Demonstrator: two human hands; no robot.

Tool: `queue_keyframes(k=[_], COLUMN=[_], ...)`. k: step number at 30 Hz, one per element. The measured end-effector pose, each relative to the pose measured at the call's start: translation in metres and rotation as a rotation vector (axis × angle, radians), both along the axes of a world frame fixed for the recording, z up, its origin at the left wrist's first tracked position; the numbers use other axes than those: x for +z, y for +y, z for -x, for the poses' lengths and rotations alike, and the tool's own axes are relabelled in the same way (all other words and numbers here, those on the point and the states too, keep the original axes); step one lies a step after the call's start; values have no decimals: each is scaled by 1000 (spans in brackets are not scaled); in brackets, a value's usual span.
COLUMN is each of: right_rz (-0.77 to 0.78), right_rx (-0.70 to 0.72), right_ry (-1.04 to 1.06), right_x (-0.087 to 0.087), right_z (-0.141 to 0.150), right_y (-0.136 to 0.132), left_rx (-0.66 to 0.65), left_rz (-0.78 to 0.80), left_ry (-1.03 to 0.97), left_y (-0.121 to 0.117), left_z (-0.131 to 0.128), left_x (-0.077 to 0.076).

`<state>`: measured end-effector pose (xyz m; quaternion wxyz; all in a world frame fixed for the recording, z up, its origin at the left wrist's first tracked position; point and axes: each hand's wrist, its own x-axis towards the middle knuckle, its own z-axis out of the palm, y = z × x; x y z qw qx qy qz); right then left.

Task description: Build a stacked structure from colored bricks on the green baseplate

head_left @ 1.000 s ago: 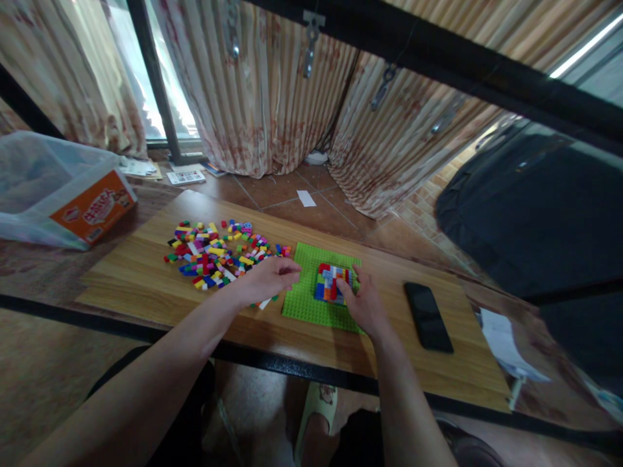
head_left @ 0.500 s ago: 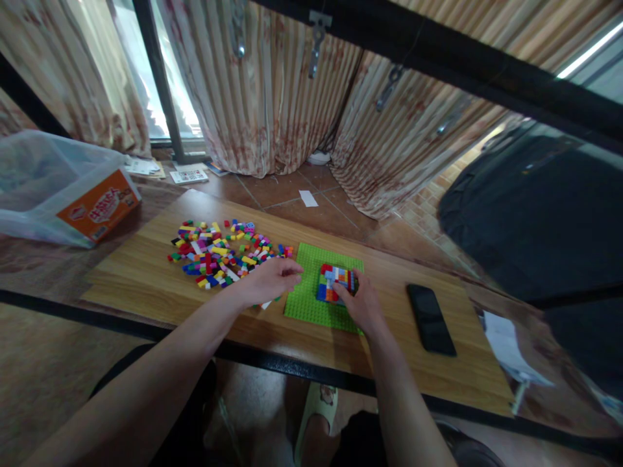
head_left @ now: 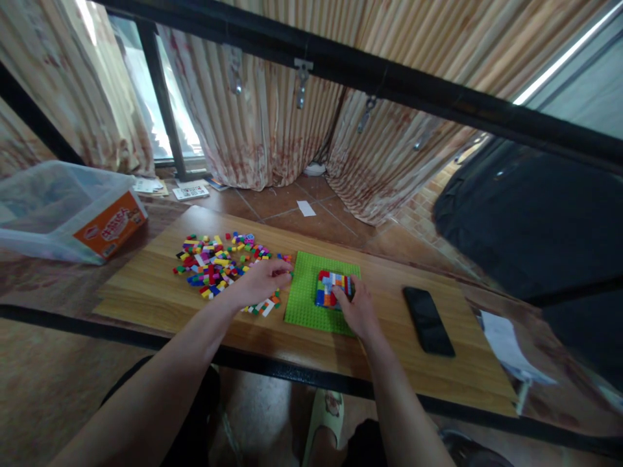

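Perhaps the brick block [head_left: 324, 296], lying on the green baseplate [head_left: 302, 295] with the right hand [head_left: 361, 310] grasping its side, could break apart if pressed unevenly, while the left hand [head_left: 264, 280], whose grip I cannot tell, could brush and scatter the loose bricks [head_left: 210, 264].

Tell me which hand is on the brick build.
The right hand: it grips the brick build, on or just above the green baseplate; the left hand is by the loose bricks.
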<state>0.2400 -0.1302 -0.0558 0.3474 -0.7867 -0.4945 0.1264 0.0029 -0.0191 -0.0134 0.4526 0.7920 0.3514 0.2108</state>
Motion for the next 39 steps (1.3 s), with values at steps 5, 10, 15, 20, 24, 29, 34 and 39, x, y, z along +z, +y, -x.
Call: queue_keyframes(k=[5, 10, 15, 20, 24, 29, 34, 39], right_rz=[-148, -234, -209, -202, -191, -215, -212, -204], right_rx=[-71, -55, -36, 2, 26, 56, 68, 80], right_ry=[130, 58, -66, -108, -107, -123, -106, -120], right_x=[2, 15, 27, 30, 29, 27, 28, 29], right_z=[-10, -9, 7, 13, 15, 16, 18, 17], right_y=[5, 5, 3, 4, 4, 5, 4, 5], left_rx=[170, 194, 84, 78, 156, 138, 171, 177], left_rz=[-191, -290, -342, -371, -374, -360, -325, -341], left_ry=[85, 223, 361, 433, 482, 488, 554, 631], left_y=[24, 31, 26, 31, 36, 32, 25, 23], left_z=[24, 41, 48, 59, 68, 66, 57, 52], left_x=[8, 17, 17, 16, 15, 16, 20, 20])
